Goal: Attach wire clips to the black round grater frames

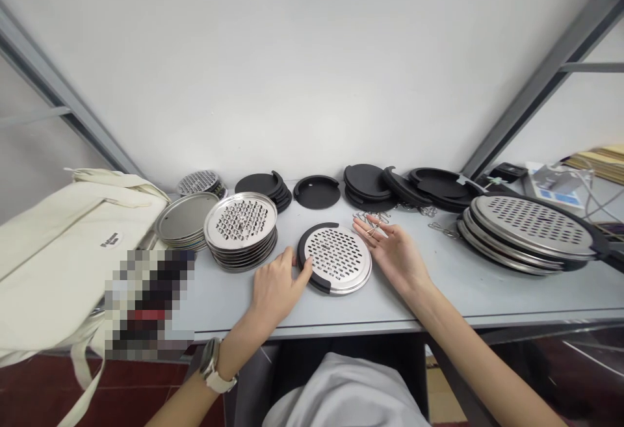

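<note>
A round metal grater disc (337, 258) lies on the table, with a black curved rim around its left side. My left hand (280, 284) rests at that rim, its thumb on the black edge and its fingers beside it. Just right of the disc, my right hand (394, 251) is turned palm up, with a small wire clip (373, 229) between its fingers and thumb. More wire clips (374, 218) lie behind the right hand. A stack of grater discs (241, 221) stands to the left of my left hand.
Plain metal discs (188, 217) sit farther left, beside a cream bag (73, 245). Black round holders (316, 192) line the wall. Assembled graters (533, 225) are stacked at the right. Metal shelf posts rise on both sides of the table (478, 290).
</note>
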`<state>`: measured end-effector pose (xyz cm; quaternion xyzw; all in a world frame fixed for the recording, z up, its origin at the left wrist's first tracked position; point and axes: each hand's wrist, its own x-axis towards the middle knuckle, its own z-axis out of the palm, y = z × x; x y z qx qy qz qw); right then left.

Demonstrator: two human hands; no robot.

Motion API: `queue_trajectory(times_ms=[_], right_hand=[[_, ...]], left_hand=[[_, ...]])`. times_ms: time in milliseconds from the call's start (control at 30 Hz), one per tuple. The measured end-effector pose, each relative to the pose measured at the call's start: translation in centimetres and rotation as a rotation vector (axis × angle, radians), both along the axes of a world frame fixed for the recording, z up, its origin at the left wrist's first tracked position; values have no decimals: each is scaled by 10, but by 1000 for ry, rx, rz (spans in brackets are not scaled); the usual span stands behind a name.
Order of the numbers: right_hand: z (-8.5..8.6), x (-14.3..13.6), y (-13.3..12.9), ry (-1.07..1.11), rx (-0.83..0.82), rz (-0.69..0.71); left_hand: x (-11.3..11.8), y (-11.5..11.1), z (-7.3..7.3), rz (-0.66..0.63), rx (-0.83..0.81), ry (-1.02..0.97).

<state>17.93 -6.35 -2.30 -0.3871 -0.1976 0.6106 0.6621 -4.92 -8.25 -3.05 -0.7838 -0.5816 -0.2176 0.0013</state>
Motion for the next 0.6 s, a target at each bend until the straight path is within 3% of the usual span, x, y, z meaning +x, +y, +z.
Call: queue_trajectory(times_ms=[300, 600], right_hand=[[4, -4, -3, -147, 41, -15], [7, -2, -5, -81, 92, -6]], left_hand=[[2, 2, 0, -10, -33, -12], [0, 2, -1, -37, -51, -96]])
